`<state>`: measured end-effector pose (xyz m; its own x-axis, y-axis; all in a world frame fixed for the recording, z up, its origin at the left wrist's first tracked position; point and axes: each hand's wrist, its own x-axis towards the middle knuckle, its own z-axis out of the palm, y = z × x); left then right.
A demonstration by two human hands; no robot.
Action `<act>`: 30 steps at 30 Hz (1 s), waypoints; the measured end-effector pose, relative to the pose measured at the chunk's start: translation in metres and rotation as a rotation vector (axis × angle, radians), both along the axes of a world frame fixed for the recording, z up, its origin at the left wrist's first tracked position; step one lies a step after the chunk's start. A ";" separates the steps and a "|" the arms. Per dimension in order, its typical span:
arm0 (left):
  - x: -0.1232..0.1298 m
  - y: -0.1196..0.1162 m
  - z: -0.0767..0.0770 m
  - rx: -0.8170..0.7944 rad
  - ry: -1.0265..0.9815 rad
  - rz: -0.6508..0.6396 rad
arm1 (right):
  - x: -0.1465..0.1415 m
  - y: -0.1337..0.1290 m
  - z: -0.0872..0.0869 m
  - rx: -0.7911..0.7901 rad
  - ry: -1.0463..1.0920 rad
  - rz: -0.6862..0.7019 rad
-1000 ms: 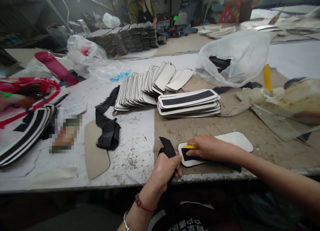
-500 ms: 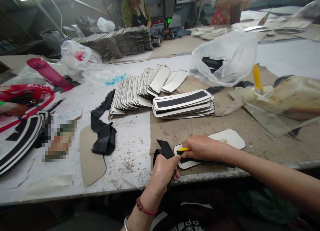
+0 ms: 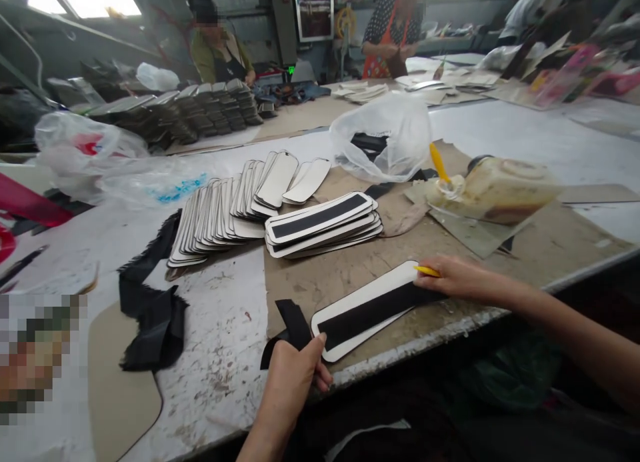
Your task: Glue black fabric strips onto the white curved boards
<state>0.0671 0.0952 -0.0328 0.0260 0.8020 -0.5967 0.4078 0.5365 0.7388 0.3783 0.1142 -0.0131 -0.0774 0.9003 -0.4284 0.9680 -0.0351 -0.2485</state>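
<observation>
A long white panel (image 3: 345, 350) with rounded ends lies near the table's front edge, a black strip (image 3: 370, 313) stretched along its length. My left hand (image 3: 297, 372) is closed at the panel's left end, its thumb pressing the strip's end there. Beside that hand, a loose folded black strip (image 3: 296, 325) lies on the table. My right hand (image 3: 455, 281) is closed at the panel's far right end, gripping a slim yellow tool (image 3: 427, 271) whose working end I cannot make out. The right end of the black strip reaches under its fingers.
Several white panels with a black strip (image 3: 320, 223) are stacked behind my hands. Plain white panels (image 3: 215, 219) fan out leftward. A frayed black cloth strip (image 3: 155, 325) lies over a beige panel (image 3: 120, 382). At right stands a glue-stained container (image 3: 510, 189); an open plastic bag (image 3: 400, 142) sits behind.
My right hand has moved right along the panel, and the black strip now stretches over it. My left hand stays at the left end. The camera view has turned right.
</observation>
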 end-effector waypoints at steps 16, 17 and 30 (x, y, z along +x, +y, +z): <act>-0.006 0.002 -0.016 -0.019 0.099 -0.087 | -0.019 0.012 -0.009 0.047 -0.229 -0.040; -0.006 0.002 -0.016 -0.023 0.094 -0.080 | -0.019 0.012 -0.010 0.045 -0.228 -0.041; -0.002 0.004 -0.012 -0.033 0.073 -0.039 | -0.010 0.015 -0.014 0.046 -0.250 -0.084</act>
<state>0.0653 0.0992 -0.0452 0.0119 0.7810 -0.6244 0.4813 0.5429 0.6882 0.3681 0.1297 -0.0270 0.1017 0.9179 -0.3835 0.9937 -0.1123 -0.0054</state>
